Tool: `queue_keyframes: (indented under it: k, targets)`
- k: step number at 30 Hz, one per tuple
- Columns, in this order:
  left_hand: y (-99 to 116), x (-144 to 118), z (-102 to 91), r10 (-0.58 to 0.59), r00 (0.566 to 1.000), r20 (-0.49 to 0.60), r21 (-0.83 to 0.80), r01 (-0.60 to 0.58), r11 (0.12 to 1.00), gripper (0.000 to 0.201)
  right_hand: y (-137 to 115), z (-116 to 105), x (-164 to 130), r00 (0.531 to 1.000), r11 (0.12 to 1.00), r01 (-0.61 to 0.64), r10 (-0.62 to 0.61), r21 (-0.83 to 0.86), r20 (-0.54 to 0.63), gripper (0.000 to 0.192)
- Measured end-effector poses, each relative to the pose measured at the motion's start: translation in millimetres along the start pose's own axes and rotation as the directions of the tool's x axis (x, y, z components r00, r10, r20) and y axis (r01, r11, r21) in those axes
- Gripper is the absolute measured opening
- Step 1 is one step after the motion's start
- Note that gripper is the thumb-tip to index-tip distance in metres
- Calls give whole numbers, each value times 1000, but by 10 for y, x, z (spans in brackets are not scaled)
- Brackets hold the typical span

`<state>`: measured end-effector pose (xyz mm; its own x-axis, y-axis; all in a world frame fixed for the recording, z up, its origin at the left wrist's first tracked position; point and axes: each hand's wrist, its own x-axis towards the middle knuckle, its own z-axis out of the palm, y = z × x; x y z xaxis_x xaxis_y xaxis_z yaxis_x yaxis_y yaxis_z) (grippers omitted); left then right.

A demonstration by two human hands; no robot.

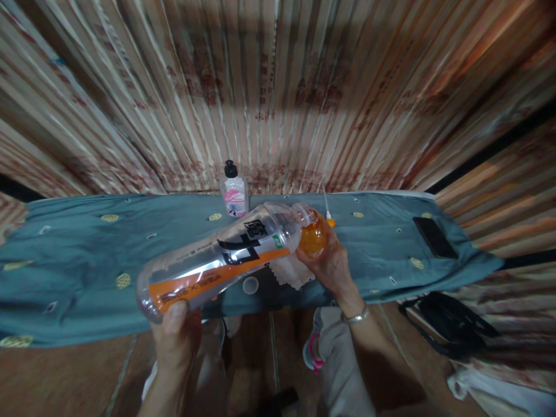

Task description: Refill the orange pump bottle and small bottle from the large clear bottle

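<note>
My left hand [176, 333] grips the base of a large clear plastic bottle [208, 252] with an orange band and black lettering. The bottle is tilted nearly flat, its neck pointing right. At that mouth, my right hand [332, 263] is wrapped round a small orange, see-through bottle [313, 236]. The two openings meet or nearly meet; I cannot tell whether they touch. Below the hands lies a crumpled whitish tissue or wipe [292, 272]. A small round translucent cap [251, 285] rests on the cloth beside it.
A green cloth [87, 249] covers the narrow table. At its back stands a clear bottle with a black cap [234, 194]. An orange-topped pump with a thin tube [330, 220] lies behind my right hand. A dark phone [434, 237] is at right; a black bag [452, 324] sits below.
</note>
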<state>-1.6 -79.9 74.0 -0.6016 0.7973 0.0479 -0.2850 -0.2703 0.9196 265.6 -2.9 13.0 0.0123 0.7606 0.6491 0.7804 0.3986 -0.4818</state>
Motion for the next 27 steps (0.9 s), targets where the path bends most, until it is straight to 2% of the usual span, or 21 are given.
queue_keyframes:
  k: [17,27]
  targets:
    - [-7,5,-9,-6,1000,-4,-26,6,1000,68,-32,-23,16,998,998,-57,58,-22,20,77]
    - [-11,11,-9,16,1000,20,-7,-15,1000,62,-13,-7,3,1000,999,-20,20,-31,10,79]
